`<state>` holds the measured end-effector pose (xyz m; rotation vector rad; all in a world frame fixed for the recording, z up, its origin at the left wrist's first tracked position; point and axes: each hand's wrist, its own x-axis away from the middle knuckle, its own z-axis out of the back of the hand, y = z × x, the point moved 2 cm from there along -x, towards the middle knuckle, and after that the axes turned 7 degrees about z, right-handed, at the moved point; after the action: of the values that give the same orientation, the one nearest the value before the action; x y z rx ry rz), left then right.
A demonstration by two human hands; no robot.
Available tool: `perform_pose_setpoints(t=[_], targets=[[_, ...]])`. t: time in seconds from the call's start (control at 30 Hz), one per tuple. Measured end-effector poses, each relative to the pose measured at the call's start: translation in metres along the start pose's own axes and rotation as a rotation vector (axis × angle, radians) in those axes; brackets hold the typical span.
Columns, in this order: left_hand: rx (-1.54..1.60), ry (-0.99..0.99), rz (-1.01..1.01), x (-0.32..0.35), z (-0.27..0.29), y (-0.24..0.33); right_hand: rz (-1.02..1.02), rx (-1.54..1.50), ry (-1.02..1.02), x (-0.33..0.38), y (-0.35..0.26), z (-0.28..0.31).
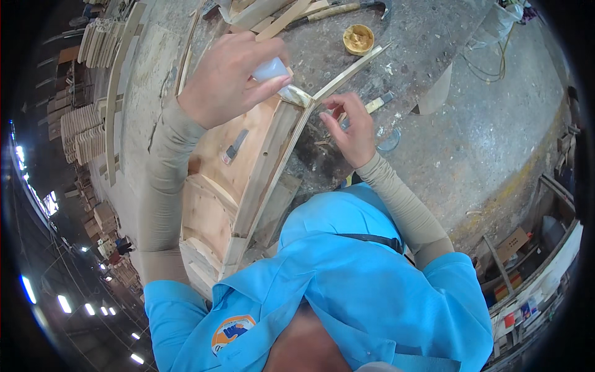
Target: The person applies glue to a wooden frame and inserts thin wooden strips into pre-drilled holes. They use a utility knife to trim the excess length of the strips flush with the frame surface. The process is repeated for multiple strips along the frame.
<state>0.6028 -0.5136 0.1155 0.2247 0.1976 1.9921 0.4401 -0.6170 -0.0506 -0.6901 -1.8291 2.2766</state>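
Note:
My left hand is closed around a pale plastic bottle, tipped over the corner of a wooden frame. A whitish, smeared patch shows on the wood just below the bottle. On the other side of that corner is my right hand, its fingers bent and thumb drawn in close to the frame's edge. Whatever lies between those fingertips is too small to make out. A flat scraper or brush rests on the frame's inner panel. From the corner a narrow curved wooden strip reaches away.
A round tub of yellowish paste stands on the stained grey floor. A hammer lies at the far side. Right of the frame are a flat brush-like tool and a clear round object. Stacked wooden parts line the left.

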Motion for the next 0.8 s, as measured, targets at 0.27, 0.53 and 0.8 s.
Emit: perform_pose_setpoints(t=[0.27,0.53,0.8], targets=[[0.006,-0.060,-0.006,-0.006,0.009,-0.004,0.036,0.017,-0.012,-0.010,-0.002,-0.008],[0.039,-0.080,-0.023,-0.005,0.020,-0.014,-0.035,-0.143,-0.019,-0.020,-0.002,-0.018],[0.009,-0.071,0.016,-0.003,0.018,-0.010,-0.073,-0.173,-0.030,-0.024,-0.001,-0.019]])
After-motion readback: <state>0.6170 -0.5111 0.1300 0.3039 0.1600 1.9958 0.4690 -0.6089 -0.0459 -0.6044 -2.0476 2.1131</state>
